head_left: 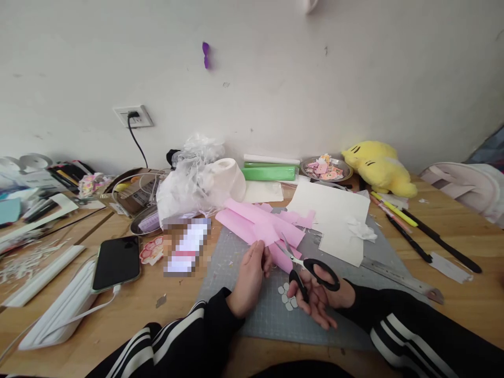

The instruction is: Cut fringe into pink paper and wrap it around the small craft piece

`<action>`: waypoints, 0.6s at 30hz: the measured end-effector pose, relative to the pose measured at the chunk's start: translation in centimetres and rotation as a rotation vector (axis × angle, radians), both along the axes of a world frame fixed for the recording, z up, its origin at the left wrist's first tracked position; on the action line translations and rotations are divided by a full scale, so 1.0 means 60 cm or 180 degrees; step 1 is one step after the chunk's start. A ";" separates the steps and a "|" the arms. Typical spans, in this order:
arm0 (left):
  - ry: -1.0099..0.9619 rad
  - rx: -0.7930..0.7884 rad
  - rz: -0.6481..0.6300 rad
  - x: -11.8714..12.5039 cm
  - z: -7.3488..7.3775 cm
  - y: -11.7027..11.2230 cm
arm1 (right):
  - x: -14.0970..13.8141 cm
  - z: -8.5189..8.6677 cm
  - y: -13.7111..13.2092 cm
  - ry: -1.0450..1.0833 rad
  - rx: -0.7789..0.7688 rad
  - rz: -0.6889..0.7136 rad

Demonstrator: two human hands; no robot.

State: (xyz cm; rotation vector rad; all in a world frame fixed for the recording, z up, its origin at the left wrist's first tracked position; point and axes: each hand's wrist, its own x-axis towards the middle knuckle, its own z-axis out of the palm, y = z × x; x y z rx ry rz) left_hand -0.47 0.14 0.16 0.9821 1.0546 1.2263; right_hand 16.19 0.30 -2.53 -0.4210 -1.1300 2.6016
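Scissors (300, 261) with black handles are held near the centre of the frame, a little to the right and below. The right hand (321, 294) carries them with the palm turned up; fingers are at the handle loops, and the others extend loosely, slightly spread, toward the bottom. The left hand (252, 270) seems to pinch the lower edge of a pink paper piece (265, 230) between thumb and bent index finger. Blades look parted, with tips close to this piece; whether they touch it, I cannot tell.

For a clean cut, I judge it better to keep the paper taut, turn it with the left hand, and keep the left fingertips away from the blades.

The scissors point to the upper left, their long axis sloping from the handles at lower right. The piece lies over larger pink sheets (240, 218), whose long axis runs from upper left to lower right.
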 end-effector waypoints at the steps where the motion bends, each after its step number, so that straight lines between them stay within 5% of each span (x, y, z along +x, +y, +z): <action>1: 0.0017 0.0053 0.0071 0.000 0.000 0.000 | -0.002 -0.005 0.000 -0.0036 -0.0030 -0.0021; 7: 0.0276 0.0252 0.0315 -0.001 0.003 -0.001 | -0.008 -0.020 -0.002 -0.0072 0.0018 0.0123; 12: 0.0634 0.0262 -0.0082 -0.002 0.003 -0.004 | -0.015 -0.006 -0.017 -0.0541 0.0365 -0.0354; 18: 0.0792 0.0291 -0.0436 0.001 0.008 -0.010 | -0.018 0.010 -0.022 -0.0811 0.0515 -0.0422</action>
